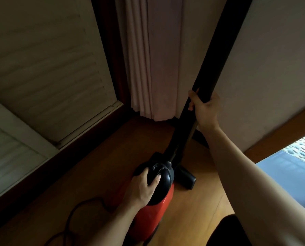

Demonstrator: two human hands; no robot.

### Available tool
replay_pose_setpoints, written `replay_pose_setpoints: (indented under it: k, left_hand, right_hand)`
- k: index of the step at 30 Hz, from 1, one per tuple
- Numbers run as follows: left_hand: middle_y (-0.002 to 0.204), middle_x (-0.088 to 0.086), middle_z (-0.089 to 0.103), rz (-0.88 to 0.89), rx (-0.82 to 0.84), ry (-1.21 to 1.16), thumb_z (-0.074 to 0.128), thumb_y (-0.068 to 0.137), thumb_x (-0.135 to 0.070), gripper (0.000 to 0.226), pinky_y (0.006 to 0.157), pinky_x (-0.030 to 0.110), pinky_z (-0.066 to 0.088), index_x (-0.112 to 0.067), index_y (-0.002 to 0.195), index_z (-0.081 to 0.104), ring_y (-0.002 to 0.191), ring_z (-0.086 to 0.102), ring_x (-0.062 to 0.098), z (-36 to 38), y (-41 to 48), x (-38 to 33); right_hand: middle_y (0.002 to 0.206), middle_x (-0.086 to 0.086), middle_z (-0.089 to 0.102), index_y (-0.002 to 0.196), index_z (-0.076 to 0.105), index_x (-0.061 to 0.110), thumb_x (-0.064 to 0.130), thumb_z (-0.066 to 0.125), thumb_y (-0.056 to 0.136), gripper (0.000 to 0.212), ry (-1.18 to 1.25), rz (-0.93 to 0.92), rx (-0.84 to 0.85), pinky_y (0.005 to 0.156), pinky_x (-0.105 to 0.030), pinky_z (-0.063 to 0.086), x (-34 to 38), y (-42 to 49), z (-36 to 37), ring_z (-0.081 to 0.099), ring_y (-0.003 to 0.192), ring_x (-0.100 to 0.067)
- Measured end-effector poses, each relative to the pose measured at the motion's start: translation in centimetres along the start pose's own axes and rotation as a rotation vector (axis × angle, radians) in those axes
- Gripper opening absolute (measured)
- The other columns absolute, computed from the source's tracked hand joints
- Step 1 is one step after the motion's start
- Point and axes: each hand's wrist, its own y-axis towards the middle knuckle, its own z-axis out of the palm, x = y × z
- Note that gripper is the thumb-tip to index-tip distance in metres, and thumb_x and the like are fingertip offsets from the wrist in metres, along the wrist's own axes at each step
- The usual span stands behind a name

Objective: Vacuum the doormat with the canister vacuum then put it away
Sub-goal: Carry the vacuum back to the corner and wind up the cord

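Your left hand (144, 188) curls its fingers over the glossy black dome of the red canister vacuum (151, 215), which sits on the smooth wooden floor (206, 201) near the corner by the pleated curtain (148, 68), while your right hand (205, 109) grips its ribbed black hose (214, 59).

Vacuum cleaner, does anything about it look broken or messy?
Nothing looks broken or spilled. The only untidy bit is the cord, lying in a loose loop on the floor left of the vacuum. The left hand holds the vacuum's black top and the right hand grips the hose.
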Motion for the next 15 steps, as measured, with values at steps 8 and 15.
replay_pose_setpoints:
  k: [8, 15]
  left_hand:
    - [0.119, -0.004, 0.068, -0.011, -0.008, -0.01, 0.052, 0.097, -0.049, 0.041, 0.082, 0.014, 0.039, -0.022, 0.127, 0.059, 0.113, 0.064, 0.015, 0.9, 3.1, -1.9]
    - [0.126, -0.003, 0.065, 0.003, -0.016, -0.017, 0.051, 0.097, -0.051, 0.048, 0.089, 0.016, 0.041, -0.019, 0.133, 0.056, 0.119, 0.062, 0.015, 1.3, 3.6, -1.9]
  right_hand:
    - [0.067, -0.008, 0.056, 0.077, 0.056, 0.013, 0.016, 0.071, 0.094, 0.022, -0.03, -0.009, -0.027, 0.06, -0.034, 0.051, -0.8, 0.8, -0.9, 0.056, 0.059, -0.018]
    - [0.068, -0.016, 0.054, 0.083, 0.06, -0.002, 0.015, 0.07, 0.095, 0.023, -0.001, 0.02, -0.046, 0.055, -0.031, 0.048, -1.3, 1.0, -0.5, 0.053, 0.057, -0.022]
